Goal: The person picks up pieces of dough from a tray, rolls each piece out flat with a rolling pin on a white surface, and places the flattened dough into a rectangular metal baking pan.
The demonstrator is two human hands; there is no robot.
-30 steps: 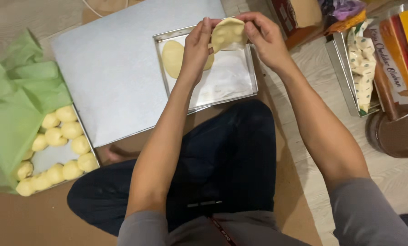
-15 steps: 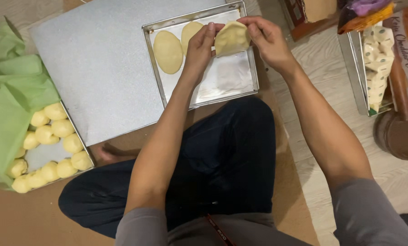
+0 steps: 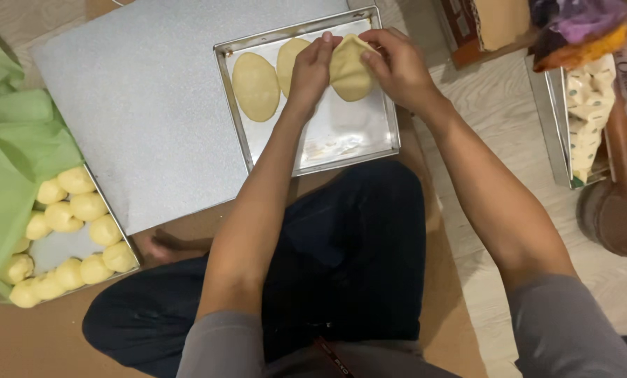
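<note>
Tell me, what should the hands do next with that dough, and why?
Probably lower the dough piece onto the bare part of the metal tray. Both the left hand and right hand hold it above the tray, beside two flat ovals already lying there.

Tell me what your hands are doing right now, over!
Left hand and right hand both pinching one dough piece above the metal tray. Two flat dough ovals already lying in it. Nothing in the way.

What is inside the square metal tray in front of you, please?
The metal tray holds two flattened oval dough pieces, one lying in full view, one partly hidden by the left hand. Both hands hold a third piece above it.
</note>
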